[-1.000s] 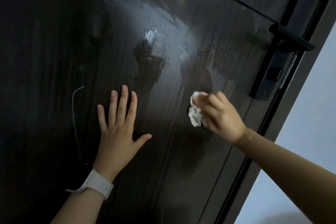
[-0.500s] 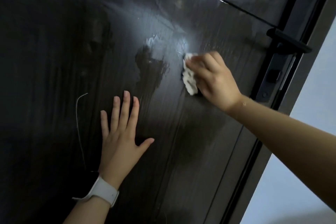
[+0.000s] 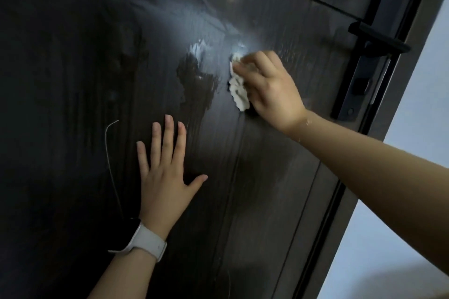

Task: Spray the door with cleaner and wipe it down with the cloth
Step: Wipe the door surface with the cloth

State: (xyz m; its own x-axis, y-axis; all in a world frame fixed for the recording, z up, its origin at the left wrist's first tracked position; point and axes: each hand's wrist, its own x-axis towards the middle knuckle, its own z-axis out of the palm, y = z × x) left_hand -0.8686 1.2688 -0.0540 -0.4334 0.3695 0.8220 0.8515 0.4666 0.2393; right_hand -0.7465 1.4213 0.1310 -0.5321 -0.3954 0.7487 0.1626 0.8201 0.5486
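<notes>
Spraying looks done to me: my right hand [image 3: 269,87] clutches the cloth [image 3: 239,91] mid-wipe on the wet door [image 3: 73,56], left hand [image 3: 165,177] flat, streaks left.

Left hand [image 3: 165,182] flat — fingers [image 3: 167,133] straight and spread upward, thumb out to the side, white watch band on wrist. Right hand [image 3: 269,87] higher up, arm extended — fingers curled, gripping a bunched cloth [image 3: 239,91] under fingertips.
</notes>
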